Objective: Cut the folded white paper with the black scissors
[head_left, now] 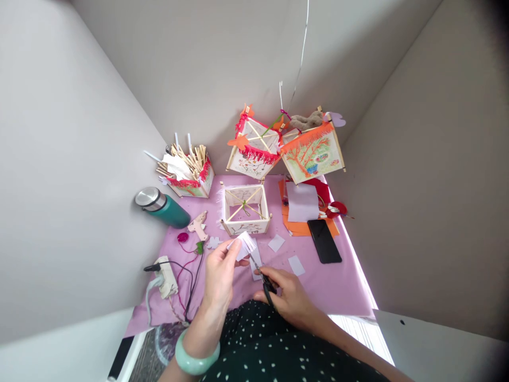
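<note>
My left hand (pixel 222 265) pinches a small piece of pale lilac paper (pixel 241 245), whose right side is cut into a fringe of narrow strips. In my right hand (pixel 290 294) is a pair of scissors (pixel 267 286) with black handles; the blades point up at the fringed edge. Whether the blades touch the paper, I cannot tell. Just beyond my hands stands a box-shaped lantern frame (pixel 246 225) of sticks and drawn-on paper panels, with crossed sticks over its open top and lilac fringe at its left. A lilac paper strip (pixel 256 260) lies below the fringed piece.
Two decorated lanterns (pixel 254 161) (pixel 314 154) hang at the back. At left are a stick-filled box (pixel 194 185), a teal bottle (pixel 170 211), a glue gun (pixel 198 225) and a power strip (pixel 168 278) with cords. A phone (pixel 324 241) and coloured paper (pixel 303 204) lie right.
</note>
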The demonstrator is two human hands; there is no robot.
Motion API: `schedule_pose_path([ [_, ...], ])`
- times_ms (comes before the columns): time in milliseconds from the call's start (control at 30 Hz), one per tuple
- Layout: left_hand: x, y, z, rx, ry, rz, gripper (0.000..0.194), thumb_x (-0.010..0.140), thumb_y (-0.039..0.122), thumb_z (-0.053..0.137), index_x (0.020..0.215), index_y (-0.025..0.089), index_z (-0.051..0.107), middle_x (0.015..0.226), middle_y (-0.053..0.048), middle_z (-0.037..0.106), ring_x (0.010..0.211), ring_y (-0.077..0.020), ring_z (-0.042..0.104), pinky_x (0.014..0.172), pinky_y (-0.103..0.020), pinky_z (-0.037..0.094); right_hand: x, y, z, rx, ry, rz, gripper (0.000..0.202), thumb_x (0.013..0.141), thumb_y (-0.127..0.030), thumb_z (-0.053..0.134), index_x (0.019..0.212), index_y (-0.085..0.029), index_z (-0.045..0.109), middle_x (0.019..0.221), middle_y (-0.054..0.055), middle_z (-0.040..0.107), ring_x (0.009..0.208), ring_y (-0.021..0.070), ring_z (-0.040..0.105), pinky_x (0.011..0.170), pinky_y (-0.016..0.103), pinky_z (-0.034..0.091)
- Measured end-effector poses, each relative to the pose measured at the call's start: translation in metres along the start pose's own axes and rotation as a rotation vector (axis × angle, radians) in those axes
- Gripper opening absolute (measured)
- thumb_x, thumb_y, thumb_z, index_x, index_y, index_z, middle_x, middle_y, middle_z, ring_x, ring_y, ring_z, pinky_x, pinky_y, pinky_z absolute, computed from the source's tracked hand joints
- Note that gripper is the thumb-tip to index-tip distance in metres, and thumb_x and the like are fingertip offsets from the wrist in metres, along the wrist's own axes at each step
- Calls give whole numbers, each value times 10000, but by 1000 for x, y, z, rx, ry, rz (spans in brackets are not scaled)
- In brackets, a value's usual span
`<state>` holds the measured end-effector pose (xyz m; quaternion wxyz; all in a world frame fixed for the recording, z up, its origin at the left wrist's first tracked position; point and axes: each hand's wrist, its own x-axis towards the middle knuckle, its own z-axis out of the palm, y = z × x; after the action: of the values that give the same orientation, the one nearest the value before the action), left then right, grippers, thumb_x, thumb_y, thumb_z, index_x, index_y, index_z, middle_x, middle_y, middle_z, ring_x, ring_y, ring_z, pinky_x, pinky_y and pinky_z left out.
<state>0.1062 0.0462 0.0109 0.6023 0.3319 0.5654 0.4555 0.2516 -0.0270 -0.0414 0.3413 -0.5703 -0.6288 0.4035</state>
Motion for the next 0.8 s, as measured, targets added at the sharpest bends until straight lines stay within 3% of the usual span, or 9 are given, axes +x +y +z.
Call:
schedule_pose_path([
  [800,0,-2,0,-19,-1,-17,323,716,407,753,868,122,737,803,-60,701,661,-150,630,596,-272,538,1,0,2,-33,51,-25,315,873,-414,592,1031,-166,704,729,34,665,607,143,560,606,246,435],
])
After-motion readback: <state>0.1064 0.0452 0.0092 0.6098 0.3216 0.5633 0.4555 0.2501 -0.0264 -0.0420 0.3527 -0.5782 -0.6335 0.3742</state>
